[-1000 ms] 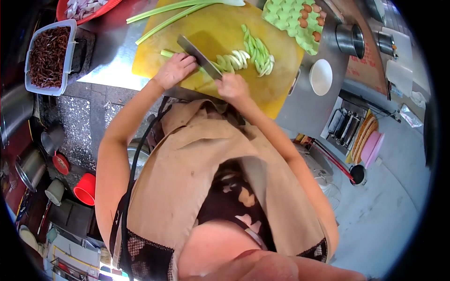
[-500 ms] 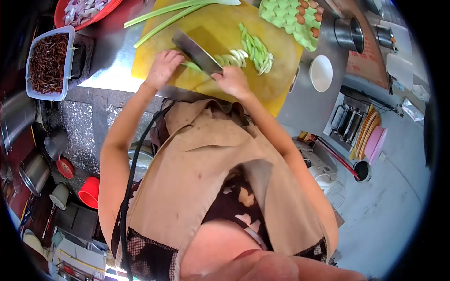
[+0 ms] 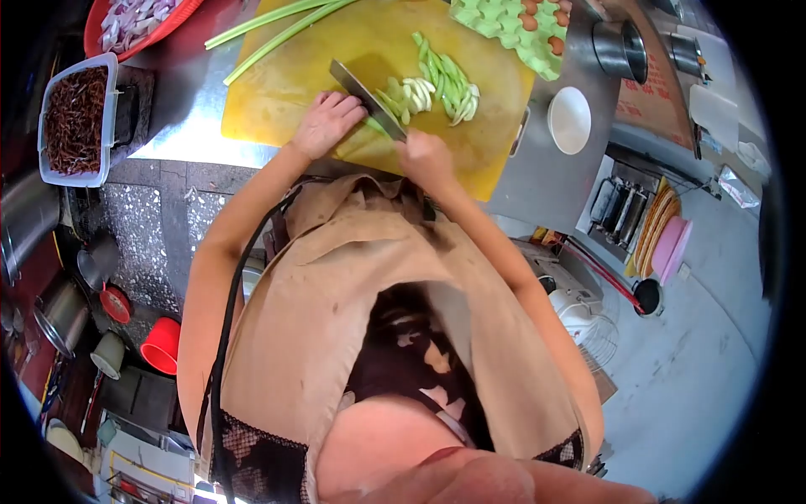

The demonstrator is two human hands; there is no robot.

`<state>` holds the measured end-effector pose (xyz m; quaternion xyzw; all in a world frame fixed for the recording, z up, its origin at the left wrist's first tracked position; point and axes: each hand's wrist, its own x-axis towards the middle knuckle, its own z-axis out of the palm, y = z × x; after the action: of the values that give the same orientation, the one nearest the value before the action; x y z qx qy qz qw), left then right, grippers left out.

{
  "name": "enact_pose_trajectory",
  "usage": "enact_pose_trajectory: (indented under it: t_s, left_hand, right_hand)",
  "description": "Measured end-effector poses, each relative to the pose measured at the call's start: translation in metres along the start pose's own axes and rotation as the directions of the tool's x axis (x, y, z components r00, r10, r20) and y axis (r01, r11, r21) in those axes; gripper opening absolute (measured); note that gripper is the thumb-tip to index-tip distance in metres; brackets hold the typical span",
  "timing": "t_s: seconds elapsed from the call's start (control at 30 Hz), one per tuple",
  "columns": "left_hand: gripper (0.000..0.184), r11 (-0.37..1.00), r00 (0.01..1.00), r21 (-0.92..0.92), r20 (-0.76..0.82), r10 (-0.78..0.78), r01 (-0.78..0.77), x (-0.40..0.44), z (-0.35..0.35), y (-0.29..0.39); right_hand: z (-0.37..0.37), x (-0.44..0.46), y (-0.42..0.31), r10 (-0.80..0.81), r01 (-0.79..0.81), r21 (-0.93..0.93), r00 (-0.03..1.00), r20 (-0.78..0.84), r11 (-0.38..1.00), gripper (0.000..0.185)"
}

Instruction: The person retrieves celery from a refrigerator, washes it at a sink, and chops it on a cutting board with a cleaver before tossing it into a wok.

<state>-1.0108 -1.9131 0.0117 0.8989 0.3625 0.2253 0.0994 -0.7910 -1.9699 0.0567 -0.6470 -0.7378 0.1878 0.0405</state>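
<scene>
In the head view, a yellow cutting board [image 3: 294, 76] lay on a metal counter [image 3: 537, 186]. At the near part of the board, the right hand [image 3: 426, 160] had its fingers closed around the handle end of a knife [image 3: 368, 99], whose broad blade slanted across the board, away from the body and toward the left. The left hand [image 3: 327, 124] was over the board's near left part, its fingers bent and close together just beside the blade. They seemed to pin a green piece [image 3: 374, 125] to the board, though the fingers covered much of the contact, so how tightly they had closed could not be told. On the board, across the blade from the left hand, lay pale green slices [image 3: 406, 97], and just right of them a loose pile of longer cut greens [image 3: 447, 77]. Long green stalks [image 3: 281, 39] crossed the board's far left corner and stuck out past its edge. A green egg tray [image 3: 512, 32] with brown eggs [image 3: 556, 45] sat at the board's far right corner. Right of the board stood a white bowl [image 3: 569, 120] and a metal pot [image 3: 620, 52]. Left of the board were a red basket [image 3: 172, 32] of purple-white pieces [image 3: 134, 25] and a plastic tub [image 3: 109, 109] of dark reddish-brown food [image 3: 75, 122].
</scene>
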Motion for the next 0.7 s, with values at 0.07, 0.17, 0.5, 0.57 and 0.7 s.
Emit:
enact_pose_trajectory:
  t_s: [0.07,0.17,0.5,0.57,0.7]
  left_hand:
    - [0.020,1.000,1.000,-0.005,-0.022,0.014,-0.014,-0.001,0.003,0.000]
    - [0.020,0.999,1.000,-0.017,0.004,0.028,-0.028,-0.007,0.003,-0.005]
    - [0.024,0.993,0.995,-0.088,-0.043,-0.087,0.083,-0.014,-0.009,-0.024]
    - [0.024,0.995,0.997,-0.073,-0.025,-0.076,0.074,-0.013,-0.012,-0.026]
    - [0.024,0.998,0.999,-0.038,-0.005,-0.041,0.041,-0.014,-0.013,-0.028]
  right_hand:
    - [-0.012,0.011,-0.013,0.059,-0.064,0.077,0.997,0.059,0.995,0.026]
    - [-0.042,0.013,-0.022,0.129,-0.152,0.114,0.974,0.189,0.982,0.026]
    - [-0.009,0.024,-0.024,0.119,-0.133,0.114,0.986,0.119,0.985,0.020]
    - [-0.026,0.023,-0.034,0.084,-0.083,-0.020,0.991,0.104,0.996,0.018]
    - [-0.042,0.013,-0.037,0.129,-0.138,0.039,0.975,0.183,0.990,0.017]
